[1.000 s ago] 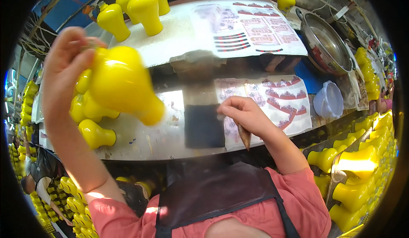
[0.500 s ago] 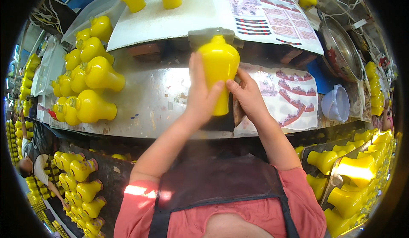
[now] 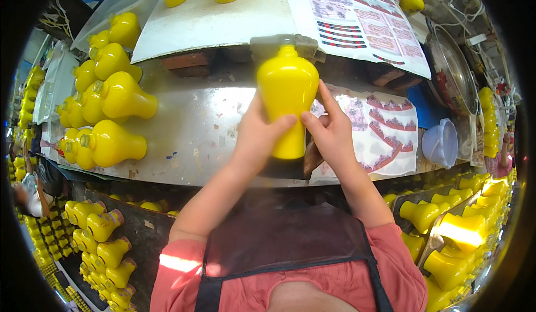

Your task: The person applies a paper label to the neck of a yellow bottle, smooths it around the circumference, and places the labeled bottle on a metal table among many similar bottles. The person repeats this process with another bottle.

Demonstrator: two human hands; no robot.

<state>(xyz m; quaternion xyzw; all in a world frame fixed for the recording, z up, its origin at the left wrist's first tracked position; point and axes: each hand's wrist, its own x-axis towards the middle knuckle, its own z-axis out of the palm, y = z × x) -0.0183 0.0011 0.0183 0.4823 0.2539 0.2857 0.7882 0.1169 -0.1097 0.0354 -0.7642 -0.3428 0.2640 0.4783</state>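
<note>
A glossy yellow vase-shaped bottle (image 3: 288, 97) is held between both my hands over the middle of the metal table, its narrow neck pointing away from me. My left hand (image 3: 259, 130) grips its left side, thumb across the lower body. From the right, my right hand (image 3: 330, 127) closes on it, with the thumb on the front and fingers along the edge. A dark grey cloth (image 3: 268, 46) lies just beyond the neck. Under the bottle's lower end is a dark pad (image 3: 279, 169), mostly hidden.
Several yellow bottles (image 3: 120, 95) lie at the left of the metal table (image 3: 173, 122). Printed decal sheets (image 3: 391, 127) spread at right, more on the white raised board (image 3: 257, 16). A pale bucket (image 3: 440, 143) and metal basin (image 3: 452, 69) stand at right. Racked bottles (image 3: 455, 228) flank me.
My view has shifted slightly. The bottle has come a little closer to me and now faces more squarely forward, still in both hands. My left fingers have slid lower along its side.
</note>
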